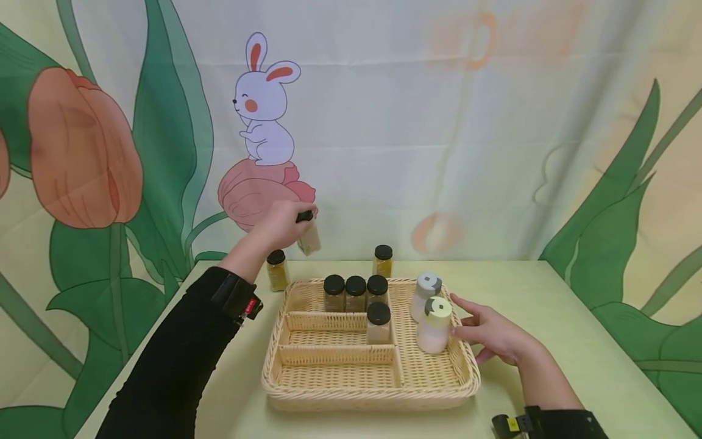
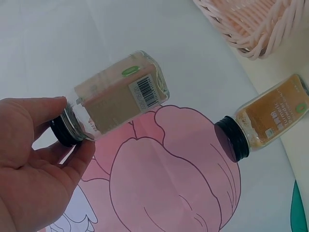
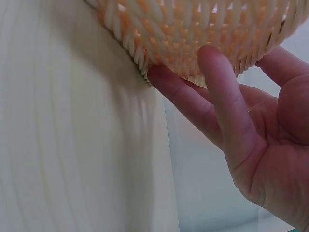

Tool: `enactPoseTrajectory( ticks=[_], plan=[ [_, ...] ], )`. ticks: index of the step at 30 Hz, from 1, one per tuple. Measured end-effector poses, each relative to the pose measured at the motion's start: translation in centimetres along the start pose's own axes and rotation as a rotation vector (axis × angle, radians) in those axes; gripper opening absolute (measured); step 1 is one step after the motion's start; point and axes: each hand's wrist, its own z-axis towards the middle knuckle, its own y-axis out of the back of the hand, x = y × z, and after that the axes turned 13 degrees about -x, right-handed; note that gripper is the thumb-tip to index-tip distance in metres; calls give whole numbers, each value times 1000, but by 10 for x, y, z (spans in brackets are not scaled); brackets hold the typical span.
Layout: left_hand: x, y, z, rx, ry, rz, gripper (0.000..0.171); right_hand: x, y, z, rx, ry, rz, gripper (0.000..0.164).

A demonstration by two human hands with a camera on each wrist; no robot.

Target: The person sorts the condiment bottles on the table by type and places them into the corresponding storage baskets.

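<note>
My left hand (image 1: pixel 282 224) is raised above the back left of the table, pinching the black lid of a square glass spice jar (image 1: pixel 309 239). In the left wrist view the jar (image 2: pixel 120 87) lies tilted, with pale beige powder and a barcode label showing. Below it, a jar of yellow-brown powder (image 1: pixel 278 272) stands on the table beside the wicker basket (image 1: pixel 373 397). At the basket's right side is my right hand (image 1: pixel 496 332), its fairly straight fingers touching the woven wall; in the right wrist view the fingertips (image 3: pixel 212 55) rest against the outside.
Several black-lidded jars (image 1: pixel 355 295) stand in the basket's left compartments. A grey-capped bottle (image 1: pixel 426 292) and a cream-capped bottle (image 1: pixel 434 332) occupy the long right compartment. Another yellow jar (image 1: pixel 382 262) is behind the basket. A printed curtain (image 1: pixel 373 134) hangs along the table's back edge.
</note>
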Motion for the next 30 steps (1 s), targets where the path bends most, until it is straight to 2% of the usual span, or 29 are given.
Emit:
enactPoseTrajectory(
  ticks=[5, 13, 19, 30],
  plan=[
    [-4, 3, -2, -18, -5, -7, 42, -2, 0, 1, -3, -2, -5, 91],
    [-13, 8, -6, -56, 26, -35, 44, -3, 1, 2, 6, 4, 4, 91],
    [-18, 11, -6, -46, -7, -33, 42, -1, 1, 1, 9, 9, 8, 91],
    [-25, 18, -11, 13, -77, -25, 39, -2, 1, 1, 18, 9, 14, 90]
  ],
)
